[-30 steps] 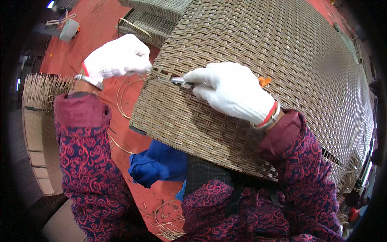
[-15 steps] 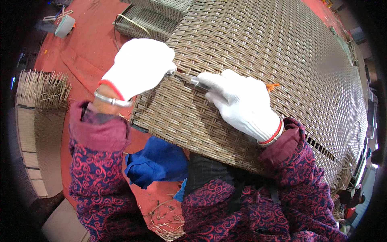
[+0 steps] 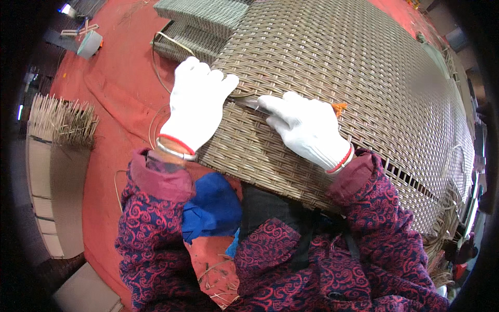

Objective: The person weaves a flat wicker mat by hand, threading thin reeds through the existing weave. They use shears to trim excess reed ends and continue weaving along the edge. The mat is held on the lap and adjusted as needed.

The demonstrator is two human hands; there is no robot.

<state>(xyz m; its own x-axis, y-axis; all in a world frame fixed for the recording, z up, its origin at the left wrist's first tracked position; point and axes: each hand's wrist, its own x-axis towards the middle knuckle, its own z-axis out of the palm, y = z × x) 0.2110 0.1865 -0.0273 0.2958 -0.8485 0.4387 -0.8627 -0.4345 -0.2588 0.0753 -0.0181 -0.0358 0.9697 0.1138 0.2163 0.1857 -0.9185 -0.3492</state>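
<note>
A large brown woven wicker panel (image 3: 291,57) slants across in front of me. My left hand (image 3: 200,99), in a white knit glove, is closed at the panel's left edge, its fingers curled. A thin wicker strand (image 3: 243,95) runs out from beside its fingertips over the weave; the grip itself is mostly hidden. My right hand (image 3: 312,127), gloved in white too, is wrapped round a flat metal tool (image 3: 251,102). The tool's narrow end lies at the weave, close to the left hand, and its rear is hidden in the palm. Orange ties (image 3: 339,108) show beyond the right hand.
Grey woven pieces (image 3: 202,13) stand at the far left of the panel. A blue cloth (image 3: 213,205) lies below its near edge. A bundle of cut strands (image 3: 62,119) tops a cardboard box (image 3: 70,197) at left. A pale bucket (image 3: 90,44) stands on the red floor covering (image 3: 119,83).
My left hand has moved right and turned more upright, its fingertips now higher over the panel's edge. The right hand keeps the tool at nearly the same spot. The whole view has shifted slightly.
</note>
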